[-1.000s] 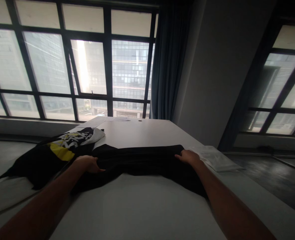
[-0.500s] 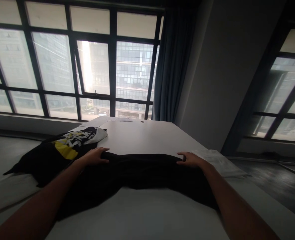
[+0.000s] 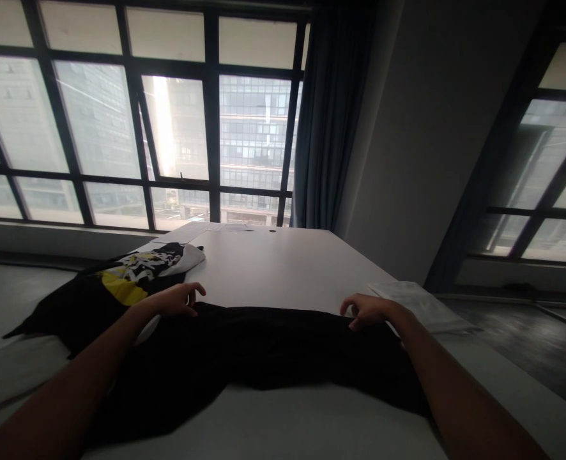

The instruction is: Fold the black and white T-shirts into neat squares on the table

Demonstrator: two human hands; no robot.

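A wide black garment (image 3: 273,348), its kind not clear, lies spread across the white table in front of me. At its far left corner is my left hand (image 3: 180,300), fingers bent but apart, with nothing visible in it. My right hand (image 3: 368,310) is over the far right edge, thumb and fingers loosely curved and apart. Whether either hand touches the cloth is hard to tell. Left of my left hand lies a black garment with a yellow and white print (image 3: 124,287).
The white table (image 3: 268,268) runs toward the windows, with papers (image 3: 228,227) at its far end. A clear plastic bag (image 3: 420,306) lies by its right edge, and a pale flat packet (image 3: 19,367) at the left. A blue curtain (image 3: 324,128) hangs beyond.
The black garment has come slightly nearer to me and lies flatter, its near edge lower. Both hands have loosened at its far edge, and their fingers have changed pose.
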